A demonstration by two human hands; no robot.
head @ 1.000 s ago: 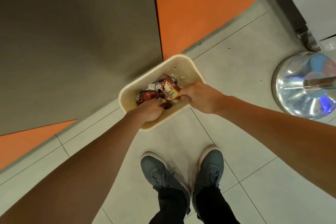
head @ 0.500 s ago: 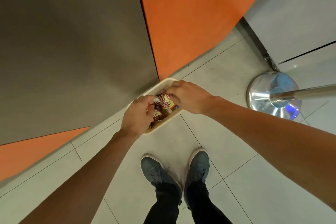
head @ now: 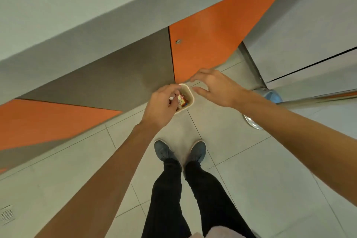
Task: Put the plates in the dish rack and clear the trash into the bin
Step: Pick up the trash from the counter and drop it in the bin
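My left hand (head: pixel 161 107) hangs above the small cream bin (head: pixel 191 93), fingers loosely bent and drooping over its near-left rim, gripping nothing I can see. My right hand (head: pixel 217 88) is held just to the right of the bin and above it, fingers and thumb spread wide, palm down. The trash, crumpled wrappers (head: pixel 182 100) in red, white and yellow, lies inside the bin, partly hidden behind my left fingers. The bin stands on the tiled floor (head: pixel 241 160) against the orange cabinet panel (head: pixel 208 44) beyond both hands. My grey shoes (head: pixel 164 150) are below them.
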